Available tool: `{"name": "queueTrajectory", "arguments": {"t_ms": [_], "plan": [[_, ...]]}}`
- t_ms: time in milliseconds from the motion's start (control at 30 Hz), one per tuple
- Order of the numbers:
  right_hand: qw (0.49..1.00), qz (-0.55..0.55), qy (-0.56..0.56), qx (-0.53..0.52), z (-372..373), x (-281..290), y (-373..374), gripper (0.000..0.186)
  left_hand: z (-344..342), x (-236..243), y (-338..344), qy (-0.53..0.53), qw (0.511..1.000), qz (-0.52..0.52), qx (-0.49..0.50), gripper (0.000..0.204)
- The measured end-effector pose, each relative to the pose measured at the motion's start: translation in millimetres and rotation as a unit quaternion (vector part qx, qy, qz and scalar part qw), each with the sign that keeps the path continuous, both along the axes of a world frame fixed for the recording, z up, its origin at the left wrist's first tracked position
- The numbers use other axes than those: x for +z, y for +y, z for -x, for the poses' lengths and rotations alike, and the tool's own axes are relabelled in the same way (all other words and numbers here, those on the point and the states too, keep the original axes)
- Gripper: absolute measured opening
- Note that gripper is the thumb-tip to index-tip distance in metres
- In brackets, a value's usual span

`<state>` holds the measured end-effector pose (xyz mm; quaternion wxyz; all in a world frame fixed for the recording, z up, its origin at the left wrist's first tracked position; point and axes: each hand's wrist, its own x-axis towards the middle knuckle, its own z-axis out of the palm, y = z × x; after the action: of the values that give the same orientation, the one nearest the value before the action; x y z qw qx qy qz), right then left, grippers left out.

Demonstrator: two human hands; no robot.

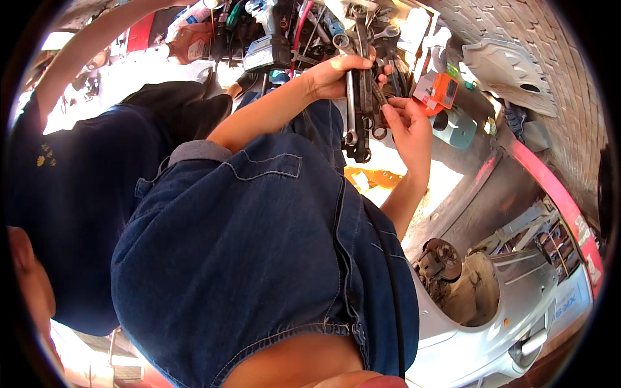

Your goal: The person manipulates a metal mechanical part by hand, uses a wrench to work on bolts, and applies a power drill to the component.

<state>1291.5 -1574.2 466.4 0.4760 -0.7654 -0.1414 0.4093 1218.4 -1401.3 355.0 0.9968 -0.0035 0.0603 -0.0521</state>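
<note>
A bundle of metal wrenches (363, 107) hangs in front of my denim shirt, ring ends pointing down. My left hand (332, 76) is closed round the upper part of the bundle, thumb across the front. From the right, my right hand (412, 125) reaches the bundle's edge, its thumb and fingertips pressed together at one slim wrench (378, 94). Whether that wrench is loose from the others I cannot tell. Just beyond the hands, more tools, among them a large ring wrench (343, 43), lie in a crowded heap.
A cordless power tool (270, 48) and a reddish bottle (191, 43) stand among the far tools. An orange box (445, 90) lies right of my hands. A silver car (524, 284) with an exposed brake disc (442, 258) is at lower right. A co-worker's dark shirt (77, 213) is close on my left.
</note>
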Motion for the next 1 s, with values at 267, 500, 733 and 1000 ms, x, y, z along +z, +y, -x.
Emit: {"name": "queueTrajectory", "arguments": {"t_ms": [267, 500, 733, 1000], "plan": [[0.996, -0.03, -0.006, -0.088, -1.4, 54.1, -11.2, 0.037, -7.8, 28.7, 5.5, -0.062, 0.997, 0.051, 0.007, 0.018], [0.986, -0.086, -0.007, -0.14, -1.5, 59.0, -34.3, 0.036, -5.2, 44.0, 7.7, -0.057, 0.994, 0.091, 0.032, 0.018], [0.981, -0.113, -0.042, -0.151, 7.0, 57.0, -32.9, 0.034, -1.9, 47.0, 3.1, -0.031, 0.993, 0.1, 0.063, 0.014], [0.974, -0.137, -0.051, -0.173, 8.9, 41.5, -54.2, 0.033, 12.9, 51.1, 27.3, 0.051, 0.991, -0.03, 0.118, 0.039]]}}
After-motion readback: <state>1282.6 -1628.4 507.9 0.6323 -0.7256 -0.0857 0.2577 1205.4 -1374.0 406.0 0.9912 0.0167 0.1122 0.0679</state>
